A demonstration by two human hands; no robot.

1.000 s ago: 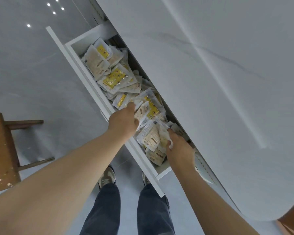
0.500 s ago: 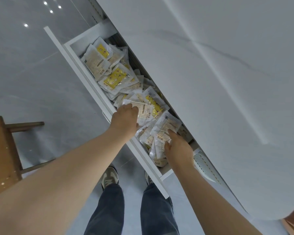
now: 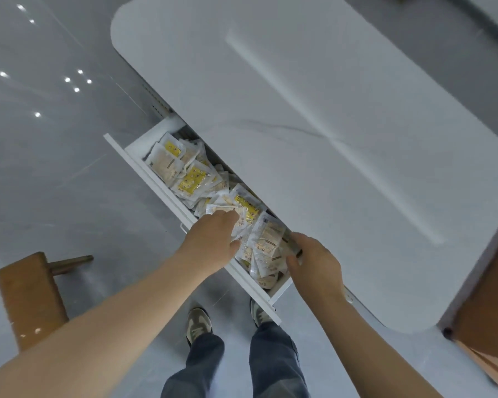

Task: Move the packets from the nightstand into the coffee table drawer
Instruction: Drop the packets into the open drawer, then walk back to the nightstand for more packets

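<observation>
Right hand [image 3: 314, 262] shifted rightward; with left hand [image 3: 210, 242], grips packets [image 3: 266, 239]; print illegible.

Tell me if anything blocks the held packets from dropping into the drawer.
Nothing visible does. The drawer is pulled open, and the left hand and right hand hold packets right over it. Only other packets lie beneath; the table top overhangs its far side.
</observation>
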